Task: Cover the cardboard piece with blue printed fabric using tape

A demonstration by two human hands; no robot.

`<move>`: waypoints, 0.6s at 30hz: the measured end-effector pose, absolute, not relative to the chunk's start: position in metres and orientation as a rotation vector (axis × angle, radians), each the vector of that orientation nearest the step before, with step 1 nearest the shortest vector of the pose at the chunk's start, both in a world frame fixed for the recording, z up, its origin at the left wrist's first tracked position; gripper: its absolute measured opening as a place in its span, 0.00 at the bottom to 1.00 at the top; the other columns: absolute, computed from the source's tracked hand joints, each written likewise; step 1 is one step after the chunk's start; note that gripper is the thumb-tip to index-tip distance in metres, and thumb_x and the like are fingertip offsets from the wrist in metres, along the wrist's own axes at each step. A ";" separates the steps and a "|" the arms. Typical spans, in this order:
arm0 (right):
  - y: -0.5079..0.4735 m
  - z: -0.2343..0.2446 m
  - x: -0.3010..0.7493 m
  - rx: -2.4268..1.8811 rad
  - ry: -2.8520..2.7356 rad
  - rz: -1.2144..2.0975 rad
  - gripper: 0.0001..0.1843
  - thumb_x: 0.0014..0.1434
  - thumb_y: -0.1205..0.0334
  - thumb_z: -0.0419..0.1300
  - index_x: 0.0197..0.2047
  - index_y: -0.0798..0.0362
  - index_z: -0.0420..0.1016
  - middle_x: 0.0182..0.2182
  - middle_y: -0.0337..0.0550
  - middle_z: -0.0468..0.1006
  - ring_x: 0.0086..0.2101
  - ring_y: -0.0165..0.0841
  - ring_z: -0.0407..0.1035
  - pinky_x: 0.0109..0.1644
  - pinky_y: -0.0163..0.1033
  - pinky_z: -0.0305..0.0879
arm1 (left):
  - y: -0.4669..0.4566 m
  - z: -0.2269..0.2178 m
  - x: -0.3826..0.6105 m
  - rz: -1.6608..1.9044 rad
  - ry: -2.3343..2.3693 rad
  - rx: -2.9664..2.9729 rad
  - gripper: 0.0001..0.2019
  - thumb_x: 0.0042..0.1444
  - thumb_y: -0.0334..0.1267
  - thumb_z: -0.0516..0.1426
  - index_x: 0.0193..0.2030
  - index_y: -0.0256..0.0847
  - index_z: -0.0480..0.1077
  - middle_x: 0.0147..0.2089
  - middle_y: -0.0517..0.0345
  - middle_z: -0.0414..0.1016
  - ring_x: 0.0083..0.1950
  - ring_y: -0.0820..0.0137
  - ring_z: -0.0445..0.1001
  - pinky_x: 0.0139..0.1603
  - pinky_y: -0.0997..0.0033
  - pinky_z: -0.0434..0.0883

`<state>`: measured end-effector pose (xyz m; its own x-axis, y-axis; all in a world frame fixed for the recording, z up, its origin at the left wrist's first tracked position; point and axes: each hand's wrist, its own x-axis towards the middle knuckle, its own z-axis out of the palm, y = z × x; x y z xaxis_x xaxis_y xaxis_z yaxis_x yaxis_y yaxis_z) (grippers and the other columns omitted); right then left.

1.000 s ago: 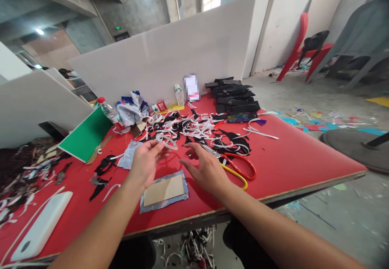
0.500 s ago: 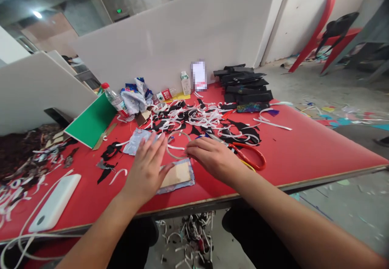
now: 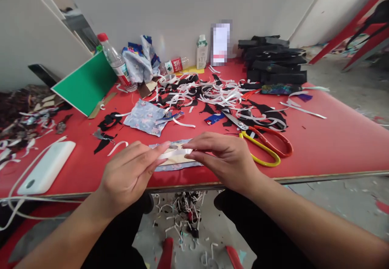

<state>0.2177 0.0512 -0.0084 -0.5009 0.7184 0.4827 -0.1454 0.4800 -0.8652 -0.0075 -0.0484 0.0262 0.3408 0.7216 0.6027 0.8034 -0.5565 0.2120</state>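
Between my two hands is a thin, shiny whitish roll of tape (image 3: 175, 153), seen nearly edge-on. My left hand (image 3: 130, 171) pinches its left end, and my right hand (image 3: 226, 159) grips the right end between thumb and fingers. Just beneath lies a cream rectangular board (image 3: 179, 159) on a pale blue patterned fabric piece (image 3: 173, 167); the hands partly cover both. Beyond my left hand rests another pale blue patterned piece (image 3: 146, 117). Large scissors (image 3: 263, 139) with one red and one yellow handle lie right of my right hand.
White strips and black scraps (image 3: 219, 92) spread over the red table (image 3: 331, 139). Behind them stand a red-capped bottle (image 3: 117, 64), a small white bottle (image 3: 201, 52) and a stack of black pieces (image 3: 273, 60). A green board (image 3: 85, 84) and white power bank (image 3: 47, 167) are leftward.
Both hands have closed on the tape roll, which earlier showed as an open ring near the fingertips. It is now over the board. The view has tilted down.
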 end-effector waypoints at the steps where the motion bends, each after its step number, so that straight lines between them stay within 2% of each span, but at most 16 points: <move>1: 0.051 -0.007 0.217 -0.519 -1.738 1.261 0.04 0.62 0.63 0.72 0.41 0.48 0.89 0.36 0.41 0.88 0.35 0.33 0.82 0.38 0.37 0.80 | -0.047 0.025 -0.011 -0.956 -1.396 -2.469 0.22 0.67 0.23 0.60 0.66 0.37 0.72 0.38 0.55 0.78 0.36 0.70 0.73 0.38 0.68 0.71; 5: 0.059 -0.005 0.221 -0.663 -1.648 1.632 0.09 0.57 0.59 0.75 0.42 0.49 0.90 0.32 0.41 0.87 0.31 0.32 0.80 0.34 0.36 0.78 | -0.046 0.023 -0.023 -0.694 -1.324 -2.467 0.21 0.67 0.25 0.60 0.66 0.34 0.70 0.44 0.48 0.84 0.40 0.63 0.79 0.41 0.61 0.75; 9: 0.069 -0.012 0.230 -0.818 -1.760 1.804 0.11 0.59 0.57 0.73 0.45 0.46 0.90 0.26 0.38 0.85 0.26 0.31 0.77 0.28 0.35 0.74 | -0.048 0.020 -0.027 -0.419 -1.265 -2.520 0.22 0.71 0.27 0.52 0.69 0.41 0.68 0.44 0.51 0.85 0.39 0.61 0.83 0.36 0.62 0.76; 11: 0.071 -0.015 0.234 -0.881 -1.824 1.815 0.10 0.60 0.58 0.71 0.45 0.45 0.90 0.28 0.38 0.86 0.26 0.32 0.77 0.26 0.35 0.72 | -0.046 0.019 -0.025 -0.365 -1.229 -2.502 0.21 0.71 0.27 0.50 0.65 0.45 0.72 0.45 0.52 0.85 0.39 0.62 0.84 0.34 0.65 0.76; 15: 0.068 -0.013 0.234 -1.026 -1.846 1.722 0.12 0.59 0.63 0.70 0.47 0.49 0.88 0.28 0.38 0.85 0.25 0.31 0.76 0.28 0.36 0.72 | -0.036 0.017 -0.016 -0.343 -1.084 -2.422 0.19 0.72 0.27 0.47 0.50 0.38 0.80 0.47 0.48 0.87 0.38 0.63 0.85 0.30 0.68 0.75; 18: 0.065 -0.008 0.230 -1.167 -1.851 1.615 0.19 0.58 0.70 0.68 0.53 0.53 0.82 0.25 0.35 0.81 0.25 0.31 0.75 0.32 0.37 0.72 | -0.026 0.014 -0.010 -0.225 -1.002 -2.514 0.18 0.71 0.25 0.49 0.48 0.34 0.80 0.49 0.49 0.87 0.39 0.63 0.85 0.32 0.67 0.77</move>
